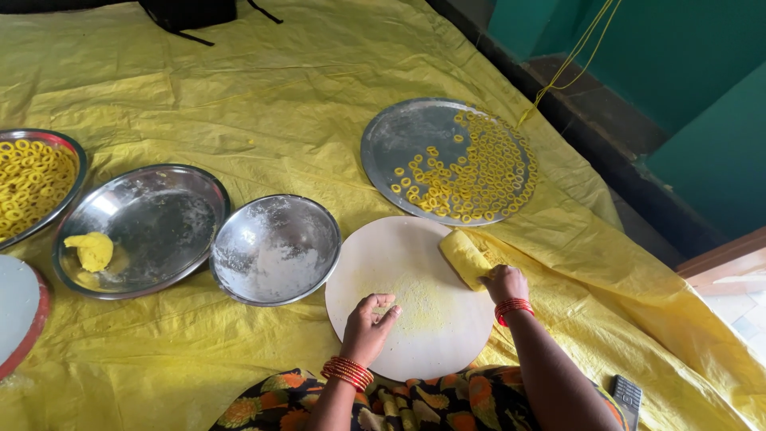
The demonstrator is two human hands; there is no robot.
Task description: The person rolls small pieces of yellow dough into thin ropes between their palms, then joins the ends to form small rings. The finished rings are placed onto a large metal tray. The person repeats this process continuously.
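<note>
Just beyond right hand (pixel 504 282), dough lump (pixel 465 257), touching

Left wrist: I see a stack of red-orange bangles (pixel 347 373).
Right wrist: red bangles (pixel 513 308) too.
Clothing: dark garment (pixel 431 399), orange and yellow floral print.

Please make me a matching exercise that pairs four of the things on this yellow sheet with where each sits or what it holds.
Things:
1. round white board
2. flat steel plate
3. middle steel bowl
4. wide steel dish

States:
A. holds a yellow dough lump at its left side
B. dusted with white flour, nothing else inside
C. under both hands, left hand and right hand
D. covered on its right with small yellow rings

Pairs: 1-C, 2-D, 3-B, 4-A
</note>
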